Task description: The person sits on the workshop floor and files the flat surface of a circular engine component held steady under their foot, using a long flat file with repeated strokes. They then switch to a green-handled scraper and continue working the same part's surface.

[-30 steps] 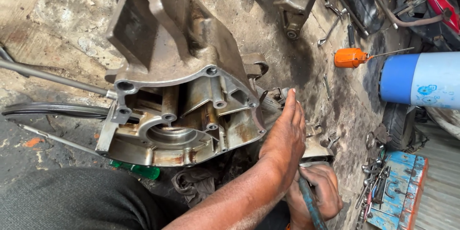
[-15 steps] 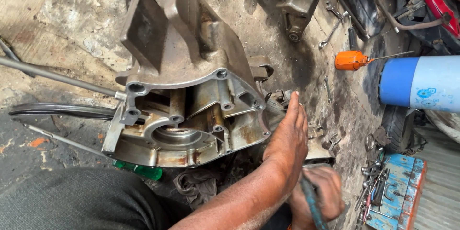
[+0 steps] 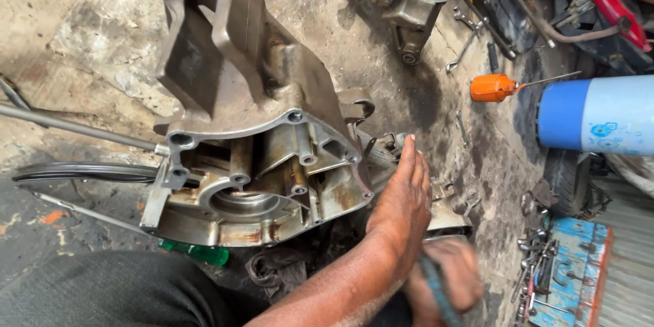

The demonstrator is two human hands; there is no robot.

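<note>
Casing: large grey cast-metal engine casing [image 3: 272, 163], rust-stained inside, lying on the stained concrete floor [image 3: 54, 27] at screen centre, open face turned toward 6 o'clock.
Left hand: left hand [image 3: 403, 199] flat, fingers straight and pressed together, its edge laid against the casing's corner at 4 o'clock, fingertips pointing to 12 o'clock.
Right hand: right hand [image 3: 446, 279] blurred, just at 5 o'clock of the left, fist closed around a dark blue-grey tool handle [image 3: 436, 293]; working end hidden, kind of tool not to be told.
Bracing: best done with steady sideways pressure from the flat palm, so the casing does not skid or rock on the gritty floor.
Fingers: better kept together and off the sharp cast bosses and the rim at 9 o'clock of the palm.
Tool: worth a firm, short grip, kept low and clear of the bracing wrist, which sits just beside it.
Left of casing: long grey metal rod [image 3: 75, 126] and black looped cable [image 3: 82, 172] at 9 o'clock, touching or almost touching the casing; likely to shift with it.
Underneath: green translucent piece [image 3: 201, 253] at 7 o'clock, half hidden; could let the casing tilt.
Nearby: orange-handled screwdriver [image 3: 494, 87] at 2 o'clock; blue-and-white cylinder [image 3: 599, 114] at 3 o'clock; worn blue tool tray [image 3: 572, 266] at 4 o'clock, well apart.
</note>
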